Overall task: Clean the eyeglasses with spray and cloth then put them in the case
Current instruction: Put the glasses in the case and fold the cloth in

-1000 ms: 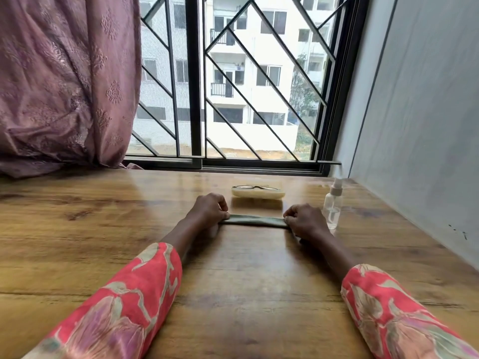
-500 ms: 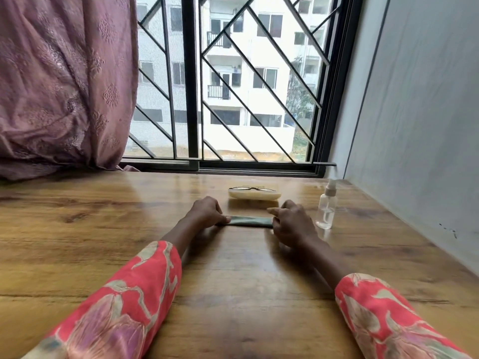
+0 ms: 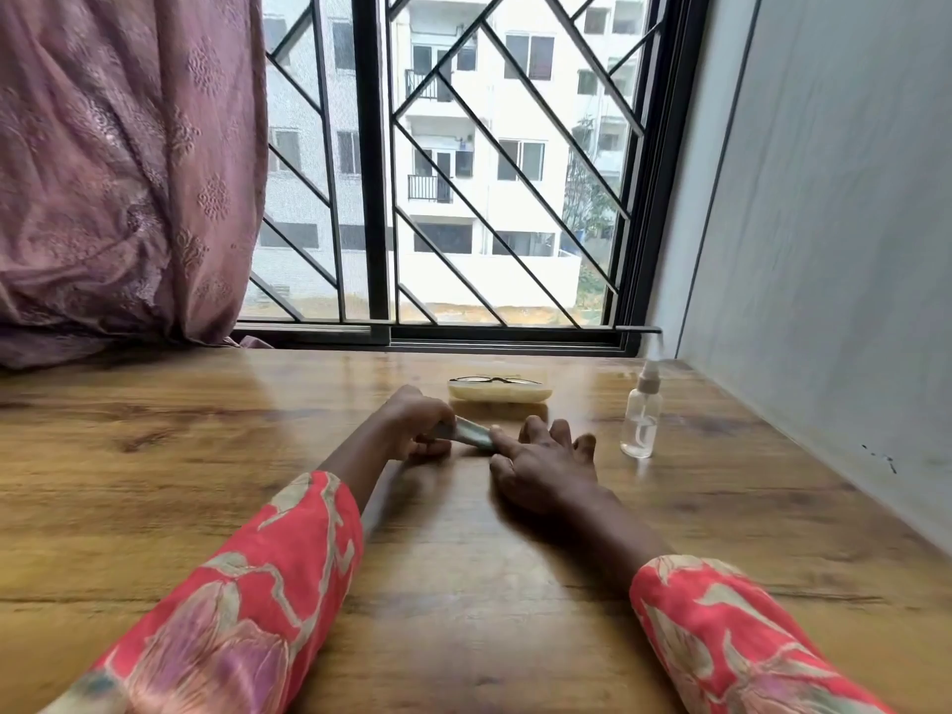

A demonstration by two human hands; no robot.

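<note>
Sleeves: two red flowered sleeves (image 3: 247,610) reach in from the near edge of the wooden table (image 3: 154,507), forearms stretched toward the window.
Left hand: the left hand (image 3: 417,425) is curled, fingers and thumb pinching the left end of the folded cloth.
Cloth: a grey-green cloth (image 3: 471,434), folded into a narrow strip, is lifted at a slant just above the table's middle — its right end meets the right hand.
Right hand: the right hand (image 3: 541,461) lies low over the table with fingers spread and fairly straight; one fingertip touches the cloth's right end, nothing clamped in it.
Bottle: a clear spray bottle (image 3: 641,417) stands upright to the right of the hands, near the right edge by the wall.
Case: a pale case (image 3: 499,391) lies just beyond the hands, toward the far edge.
Glasses: dark-rimmed glasses (image 3: 494,379) rest folded on top of the case — whether the case is open I cannot tell.
Far edge: a mauve curtain (image 3: 123,172) hangs at the far left corner; a barred window (image 3: 376,198) runs behind the table.
</note>
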